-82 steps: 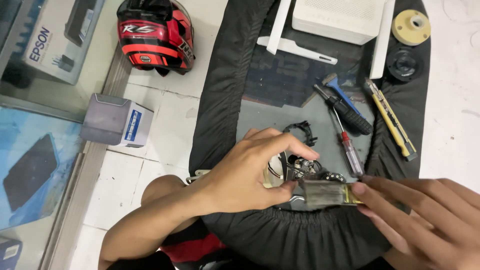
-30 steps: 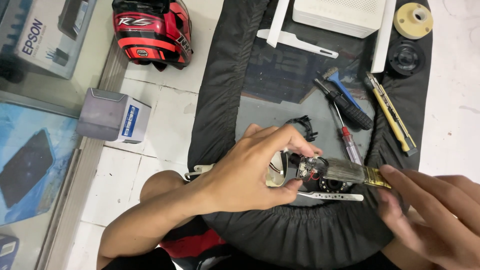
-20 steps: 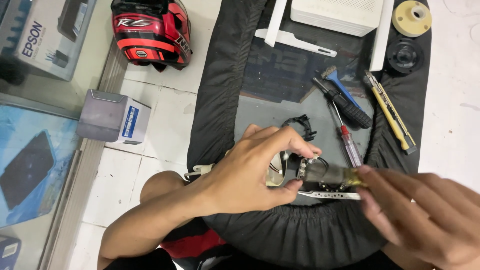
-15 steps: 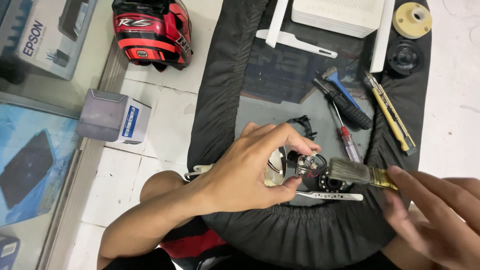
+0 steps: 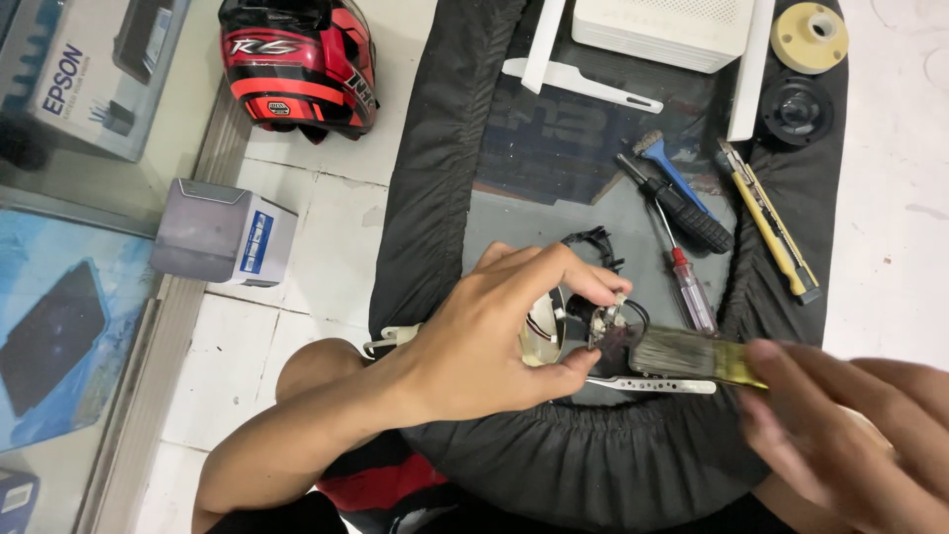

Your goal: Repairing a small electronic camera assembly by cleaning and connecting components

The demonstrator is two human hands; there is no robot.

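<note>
My left hand (image 5: 494, 331) grips a small round part with wires (image 5: 583, 316) above a black cloth (image 5: 445, 198) spread on the floor. My right hand (image 5: 850, 435), blurred at the lower right, holds a flat paintbrush (image 5: 692, 354) by its metal band. The brush's dark bristles touch the small part at its right side. A thin white strip (image 5: 657, 384) lies just below the brush.
On the cloth lie two screwdrivers (image 5: 682, 213), a yellow utility knife (image 5: 776, 232), a white plastic tool (image 5: 583, 84), a white box (image 5: 672, 30), a tape roll (image 5: 809, 35) and a black round cap (image 5: 794, 107). A red helmet (image 5: 297, 64) and small box (image 5: 222, 232) sit left.
My right hand has moved the brush back and forth over the small part, left and then right again. My left hand has stayed in place on the part.
</note>
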